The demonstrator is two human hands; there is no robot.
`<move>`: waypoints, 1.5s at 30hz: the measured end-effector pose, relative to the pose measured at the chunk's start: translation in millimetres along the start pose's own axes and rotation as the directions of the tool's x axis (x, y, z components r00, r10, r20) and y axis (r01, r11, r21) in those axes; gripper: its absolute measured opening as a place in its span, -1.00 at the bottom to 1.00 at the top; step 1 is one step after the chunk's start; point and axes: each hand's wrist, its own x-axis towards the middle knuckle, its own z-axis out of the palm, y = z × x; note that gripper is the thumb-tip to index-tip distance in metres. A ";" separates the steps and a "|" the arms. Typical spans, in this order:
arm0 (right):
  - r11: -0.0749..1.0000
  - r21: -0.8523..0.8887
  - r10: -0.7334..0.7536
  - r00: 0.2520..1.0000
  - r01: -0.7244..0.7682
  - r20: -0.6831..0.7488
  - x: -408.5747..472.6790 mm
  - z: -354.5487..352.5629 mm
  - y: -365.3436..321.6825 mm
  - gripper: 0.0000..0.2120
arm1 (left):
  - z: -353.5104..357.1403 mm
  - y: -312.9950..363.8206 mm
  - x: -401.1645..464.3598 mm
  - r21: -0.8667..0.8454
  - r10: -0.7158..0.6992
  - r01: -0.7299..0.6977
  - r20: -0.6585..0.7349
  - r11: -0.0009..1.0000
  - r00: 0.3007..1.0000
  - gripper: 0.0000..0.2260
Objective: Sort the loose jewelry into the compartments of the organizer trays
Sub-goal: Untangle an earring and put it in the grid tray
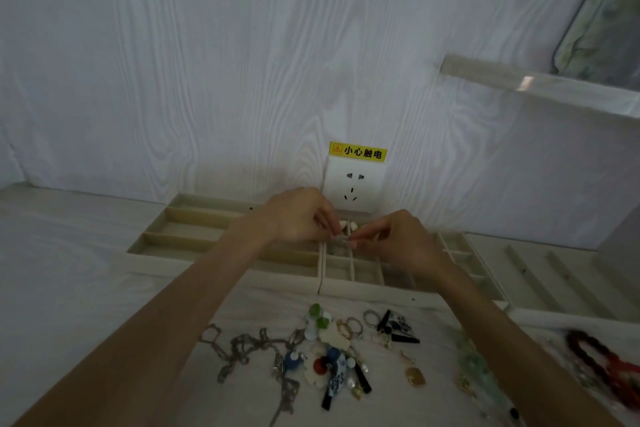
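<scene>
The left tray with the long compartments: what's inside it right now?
The left tray's long compartments look bare where visible, apart from a small dark speck near its far rim. The left hand and forearm cover its right end, so anything lying there cannot be seen.

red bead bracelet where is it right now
In the head view the red bead bracelet lies on the table at the far right, near the bottom edge, right of the person's right forearm and apart from the main jewelry pile.
</scene>
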 end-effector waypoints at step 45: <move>0.768 -0.602 -0.064 0.961 0.221 0.271 22.0 -6.7 -35.8 -0.67 | -8.9 20.7 -12.5 0.569 0.091 -0.150 0.131 0.809 0.987 -0.70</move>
